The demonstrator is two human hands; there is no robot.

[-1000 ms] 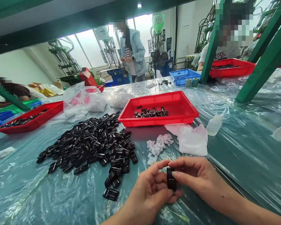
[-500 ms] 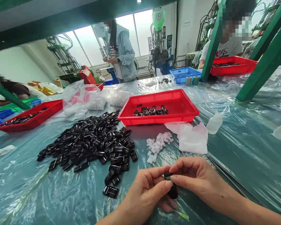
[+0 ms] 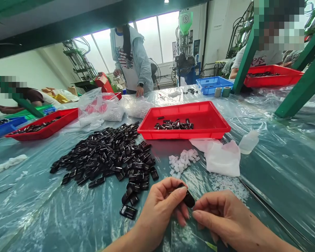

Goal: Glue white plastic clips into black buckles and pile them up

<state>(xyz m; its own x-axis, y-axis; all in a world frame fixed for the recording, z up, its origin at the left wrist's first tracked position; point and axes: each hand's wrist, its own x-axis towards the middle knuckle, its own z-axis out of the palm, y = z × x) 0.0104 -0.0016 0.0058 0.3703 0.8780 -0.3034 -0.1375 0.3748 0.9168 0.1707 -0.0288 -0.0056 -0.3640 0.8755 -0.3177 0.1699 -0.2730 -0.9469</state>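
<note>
Overall, a long counter point(image 3: 55, 217) covered in plastic sheeting fills the view, with a standing co-worker point(image 3: 131, 59) beyond its far edge and a seated co-worker point(image 3: 262, 56) at the upper right behind a red tray point(image 3: 273, 81). A blue tray point(image 3: 214, 83) sits on the far side of the counter. Nearer, a central red tray point(image 3: 183, 134) holds a small cluster of black pieces, and a large heap point(image 3: 102, 157) of the same pieces lies loose on the sheeting to its near left. Just below that tray are a white cloth point(image 3: 222, 159), a plastic bottle point(image 3: 249, 141) lying on its side beyond it, and a scatter of white bits point(image 3: 182, 161).

At the front, the left hand point(image 3: 160, 210) pinches one black piece point(image 3: 188, 198) between thumb and fingers, clamped firmly near the piece's upper end, just right of the heap. The right hand point(image 3: 225, 218) sits just beside it, fingers curled and close together; whether they pinch anything tiny, I cannot tell.
</note>
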